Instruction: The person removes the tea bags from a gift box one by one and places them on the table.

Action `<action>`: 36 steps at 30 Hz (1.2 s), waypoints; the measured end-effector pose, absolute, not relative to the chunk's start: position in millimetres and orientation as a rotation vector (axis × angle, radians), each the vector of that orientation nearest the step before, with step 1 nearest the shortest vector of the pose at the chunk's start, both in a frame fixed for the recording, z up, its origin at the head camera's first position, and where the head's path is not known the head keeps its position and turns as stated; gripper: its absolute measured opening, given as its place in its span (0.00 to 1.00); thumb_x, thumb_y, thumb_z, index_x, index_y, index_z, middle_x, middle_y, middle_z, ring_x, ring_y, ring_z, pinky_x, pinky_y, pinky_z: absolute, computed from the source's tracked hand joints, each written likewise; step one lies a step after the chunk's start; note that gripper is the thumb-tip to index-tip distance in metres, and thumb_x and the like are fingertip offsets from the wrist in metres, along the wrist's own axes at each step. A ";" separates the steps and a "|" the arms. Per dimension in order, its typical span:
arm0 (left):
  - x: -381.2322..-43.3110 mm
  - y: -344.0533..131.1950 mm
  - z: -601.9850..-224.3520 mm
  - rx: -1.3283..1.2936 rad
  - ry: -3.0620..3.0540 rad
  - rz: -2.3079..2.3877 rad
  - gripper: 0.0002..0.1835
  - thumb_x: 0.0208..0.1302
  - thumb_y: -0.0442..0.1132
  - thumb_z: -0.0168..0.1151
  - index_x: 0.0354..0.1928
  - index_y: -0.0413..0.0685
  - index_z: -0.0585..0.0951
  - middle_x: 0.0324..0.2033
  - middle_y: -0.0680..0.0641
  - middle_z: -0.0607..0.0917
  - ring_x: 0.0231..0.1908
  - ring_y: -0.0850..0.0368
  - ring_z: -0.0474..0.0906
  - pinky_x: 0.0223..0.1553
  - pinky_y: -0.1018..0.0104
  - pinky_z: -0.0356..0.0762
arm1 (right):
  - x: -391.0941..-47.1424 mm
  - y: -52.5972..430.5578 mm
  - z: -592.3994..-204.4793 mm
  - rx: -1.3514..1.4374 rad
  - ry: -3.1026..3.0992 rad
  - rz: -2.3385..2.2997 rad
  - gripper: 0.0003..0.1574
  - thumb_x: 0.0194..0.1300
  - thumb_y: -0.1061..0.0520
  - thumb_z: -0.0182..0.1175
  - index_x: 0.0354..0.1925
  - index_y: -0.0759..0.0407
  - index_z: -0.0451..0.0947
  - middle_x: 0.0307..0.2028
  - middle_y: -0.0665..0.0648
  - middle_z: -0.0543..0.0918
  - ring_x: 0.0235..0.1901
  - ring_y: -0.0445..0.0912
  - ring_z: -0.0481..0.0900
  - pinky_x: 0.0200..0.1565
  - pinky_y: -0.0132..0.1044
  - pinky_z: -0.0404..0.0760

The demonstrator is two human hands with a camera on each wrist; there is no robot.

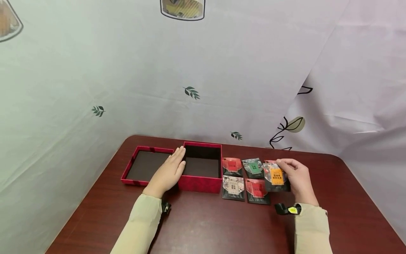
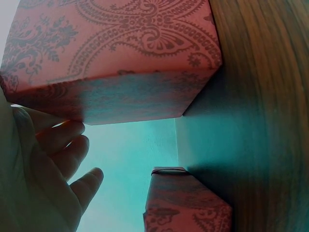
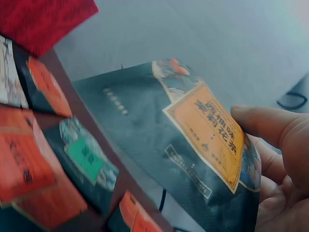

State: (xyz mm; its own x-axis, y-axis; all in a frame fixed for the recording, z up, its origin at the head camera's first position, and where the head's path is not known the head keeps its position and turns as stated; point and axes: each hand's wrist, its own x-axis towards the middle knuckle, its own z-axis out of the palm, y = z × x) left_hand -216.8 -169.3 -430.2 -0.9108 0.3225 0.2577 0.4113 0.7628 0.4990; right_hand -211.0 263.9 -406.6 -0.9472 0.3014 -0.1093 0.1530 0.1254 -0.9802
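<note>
My right hand (image 1: 297, 180) pinches a dark tea sachet with an orange label (image 1: 276, 179) between thumb and fingers, at the right end of a group of sachets. In the right wrist view the sachet (image 3: 164, 130) hangs tilted above the others. With fingers stretched out, my left hand (image 1: 168, 173) lies along the left side of an open red box (image 1: 200, 184). Seen from the left wrist, those fingers are at the patterned wall of the box (image 2: 145, 38). The box has a dark inside, and no sachet shows in it.
Left of the box lies its shallow red lid (image 1: 145, 165), inside up. Right of the box are a red-label sachet (image 1: 232, 166), a green-label one (image 1: 253, 168), a pale floral one (image 1: 233, 187) and another red one (image 1: 257, 191). A white patterned cloth (image 1: 206, 70) hangs behind the table (image 1: 215, 225).
</note>
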 end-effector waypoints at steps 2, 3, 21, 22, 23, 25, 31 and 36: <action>-216.7 -168.6 -430.1 -0.589 -2.801 -0.853 0.30 0.80 0.43 0.48 0.78 0.39 0.59 0.78 0.42 0.58 0.78 0.46 0.50 0.75 0.44 0.52 | -210.2 269.0 -410.6 -0.465 -2.310 1.918 0.06 0.66 0.44 0.69 0.33 0.40 0.86 0.27 0.41 0.83 0.27 0.37 0.80 0.31 0.29 0.83; -216.7 -168.3 -430.4 -0.589 -2.802 -0.848 0.30 0.80 0.43 0.48 0.78 0.39 0.59 0.78 0.42 0.58 0.78 0.46 0.50 0.75 0.44 0.52 | -210.2 271.5 -412.8 -0.467 -2.325 1.909 0.06 0.67 0.45 0.69 0.33 0.41 0.86 0.27 0.41 0.83 0.27 0.37 0.80 0.31 0.30 0.83; -216.9 -167.9 -430.0 -0.614 -2.791 -0.788 0.30 0.79 0.42 0.49 0.77 0.37 0.59 0.77 0.40 0.59 0.77 0.43 0.52 0.74 0.41 0.53 | -205.8 304.8 -440.3 -0.567 -2.595 1.734 0.23 0.70 0.43 0.64 0.48 0.61 0.83 0.30 0.46 0.82 0.29 0.39 0.80 0.32 0.34 0.83; -216.9 -167.9 -429.9 -0.613 -2.792 -0.789 0.30 0.79 0.42 0.49 0.77 0.37 0.59 0.77 0.40 0.58 0.77 0.43 0.52 0.74 0.41 0.53 | -205.4 305.7 -441.0 -0.573 -2.612 1.720 0.24 0.71 0.44 0.64 0.50 0.63 0.82 0.31 0.46 0.82 0.29 0.39 0.80 0.32 0.34 0.83; -216.9 -168.0 -429.8 -0.613 -2.792 -0.792 0.30 0.79 0.42 0.48 0.77 0.37 0.59 0.77 0.40 0.58 0.77 0.43 0.52 0.74 0.41 0.53 | -205.1 306.4 -441.9 -0.581 -2.624 1.708 0.25 0.71 0.44 0.63 0.51 0.64 0.81 0.31 0.47 0.82 0.29 0.40 0.80 0.32 0.35 0.83; -216.8 -168.4 -429.1 -0.608 -2.797 -0.798 0.31 0.80 0.43 0.48 0.77 0.37 0.59 0.77 0.40 0.58 0.77 0.43 0.52 0.74 0.41 0.53 | -205.0 307.6 -443.2 -0.596 -2.646 1.686 0.27 0.72 0.44 0.62 0.53 0.66 0.80 0.32 0.48 0.82 0.29 0.40 0.80 0.31 0.35 0.84; -217.3 -169.4 -429.4 -0.595 -2.804 -0.810 0.31 0.80 0.44 0.46 0.78 0.38 0.58 0.78 0.40 0.58 0.78 0.45 0.50 0.74 0.41 0.53 | -205.8 308.1 -447.5 -0.559 -2.715 1.570 0.28 0.72 0.46 0.61 0.54 0.70 0.79 0.38 0.57 0.83 0.30 0.43 0.78 0.30 0.36 0.82; -218.0 -169.4 -430.3 -0.602 -2.806 -0.814 0.31 0.81 0.45 0.45 0.78 0.38 0.58 0.78 0.40 0.57 0.78 0.45 0.50 0.74 0.42 0.52 | -206.7 306.9 -450.0 -0.533 -2.770 1.499 0.26 0.73 0.48 0.60 0.53 0.70 0.80 0.47 0.66 0.80 0.33 0.45 0.77 0.31 0.36 0.80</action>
State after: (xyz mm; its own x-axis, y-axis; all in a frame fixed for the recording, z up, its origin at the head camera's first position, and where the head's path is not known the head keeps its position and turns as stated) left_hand -218.0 -169.4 -430.3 -0.9066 0.3342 0.2577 0.4202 0.7710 0.4785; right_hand -206.7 306.9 -450.0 -0.9429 0.2643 -0.2027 0.3142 0.5043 -0.8044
